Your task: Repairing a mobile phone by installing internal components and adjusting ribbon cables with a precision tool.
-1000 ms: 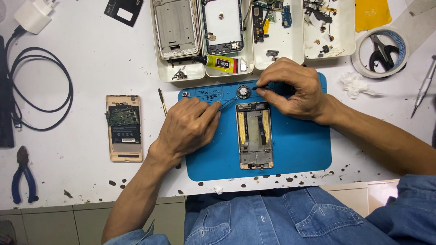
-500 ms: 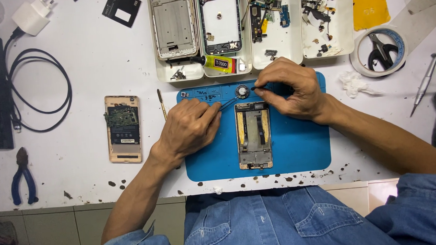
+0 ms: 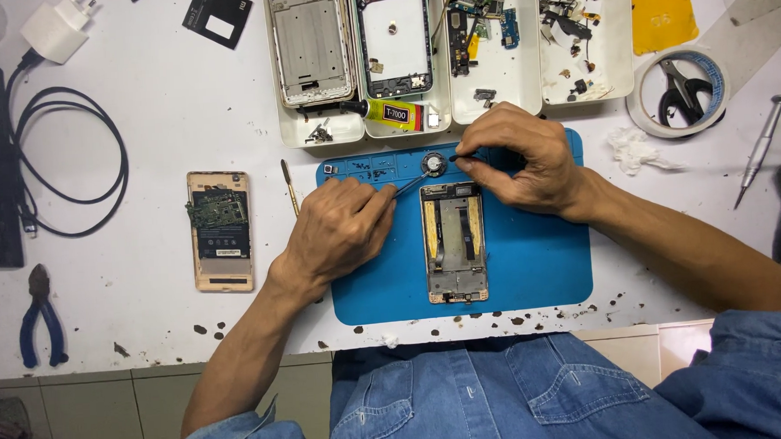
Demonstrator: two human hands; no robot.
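- My left hand (image 3: pixel 338 235) stays closed on the tweezers (image 3: pixel 407 185), tips unmoved at the round part (image 3: pixel 434 164).
- My right hand (image 3: pixel 519 157) still pinches a small black piece (image 3: pixel 454 158) near the blue mat's (image 3: pixel 533 275) top edge, above the opened phone frame (image 3: pixel 453 241).

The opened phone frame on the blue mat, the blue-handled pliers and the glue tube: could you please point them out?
opened phone frame (image 3: pixel 454 243), head view, middle of its body.
blue-handled pliers (image 3: pixel 40 323), head view, handles.
glue tube (image 3: pixel 395 114), head view, yellow body.

Open phone frame (image 3: pixel 454 243) on mat (image 3: pixel 542 265) — trays (image 3: pixel 499 92) behind, second phone (image 3: pixel 221 230) left, pliers (image 3: pixel 40 315) far left.
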